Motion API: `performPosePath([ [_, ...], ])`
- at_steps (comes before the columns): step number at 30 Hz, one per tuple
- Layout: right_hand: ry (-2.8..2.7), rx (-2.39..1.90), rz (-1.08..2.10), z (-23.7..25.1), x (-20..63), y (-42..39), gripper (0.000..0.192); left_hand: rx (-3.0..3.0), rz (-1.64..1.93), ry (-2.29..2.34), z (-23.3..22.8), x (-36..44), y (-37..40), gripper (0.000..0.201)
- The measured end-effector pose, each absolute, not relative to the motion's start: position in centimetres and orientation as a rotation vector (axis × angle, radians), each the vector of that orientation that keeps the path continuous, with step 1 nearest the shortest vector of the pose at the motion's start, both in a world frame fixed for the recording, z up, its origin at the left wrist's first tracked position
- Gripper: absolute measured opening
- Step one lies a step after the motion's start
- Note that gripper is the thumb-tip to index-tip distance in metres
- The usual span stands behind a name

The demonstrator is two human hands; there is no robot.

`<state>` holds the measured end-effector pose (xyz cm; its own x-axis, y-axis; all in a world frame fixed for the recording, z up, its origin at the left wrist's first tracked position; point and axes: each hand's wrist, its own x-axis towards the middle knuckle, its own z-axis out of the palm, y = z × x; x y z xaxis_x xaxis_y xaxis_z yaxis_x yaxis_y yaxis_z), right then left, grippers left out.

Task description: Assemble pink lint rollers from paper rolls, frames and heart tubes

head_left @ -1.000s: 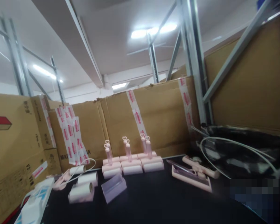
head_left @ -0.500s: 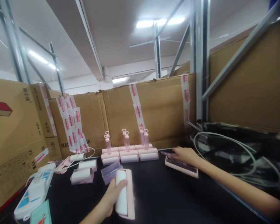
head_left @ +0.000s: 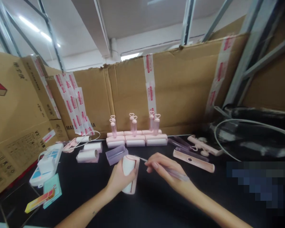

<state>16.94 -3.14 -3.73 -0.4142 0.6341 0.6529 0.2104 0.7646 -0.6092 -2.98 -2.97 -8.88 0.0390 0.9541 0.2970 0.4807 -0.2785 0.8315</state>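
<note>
My left hand (head_left: pixel 120 177) is closed around a lint roller (head_left: pixel 130 172), a white paper roll in a pink casing held tilted above the black tabletop. In my right hand (head_left: pixel 166 167) is a slim screwdriver (head_left: pixel 178 174) with a clear handle; its thin metal shaft points left at the roller's upper end. Whether the tip touches the casing I cannot tell. Just behind the roller lies a translucent purple cover (head_left: pixel 116 155). Right of my right hand rests a long pink casing half (head_left: pixel 194 160).
Pink lint rollers (head_left: pixel 135 141) with upright heart-topped handles stand along the cardboard wall (head_left: pixel 192 85). White paper rolls (head_left: pixel 87 155) lie on the left, near a power strip (head_left: pixel 46 164) and a yellow box cutter (head_left: pixel 39 201). Pink handle parts (head_left: pixel 205 145) and a cable loop (head_left: pixel 218 139) are on the right.
My right hand has left the casing parts on the right and come to the middle with the screwdriver. The lint roller is turned somewhat in my left hand. The view has tilted down.
</note>
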Motion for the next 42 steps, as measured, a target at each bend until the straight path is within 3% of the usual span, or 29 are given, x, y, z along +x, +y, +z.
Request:
performPosePath([
  [16,-2.028,-0.457,0.447,-5.6,16.6,-3.5,0.016,1.841,1.124,1.635,-7.5,-1.9,-4.3,0.033],
  [26,-2.174,-0.451,0.137,-7.8,17.7,-1.2,0.043,1.920,1.019,1.598,-6.4,-0.4,-3.1,0.038],
  [34,-2.254,-0.557,-0.232,-8.7,18.4,0.2,0.037,1.845,1.081,1.561,-7.0,0.6,-0.5,0.039],
  [42,-2.167,-1.048,0.113,-6.5,19.2,0.3,0.022,1.825,1.052,1.653,-7.1,-0.6,0.1,0.041],
])
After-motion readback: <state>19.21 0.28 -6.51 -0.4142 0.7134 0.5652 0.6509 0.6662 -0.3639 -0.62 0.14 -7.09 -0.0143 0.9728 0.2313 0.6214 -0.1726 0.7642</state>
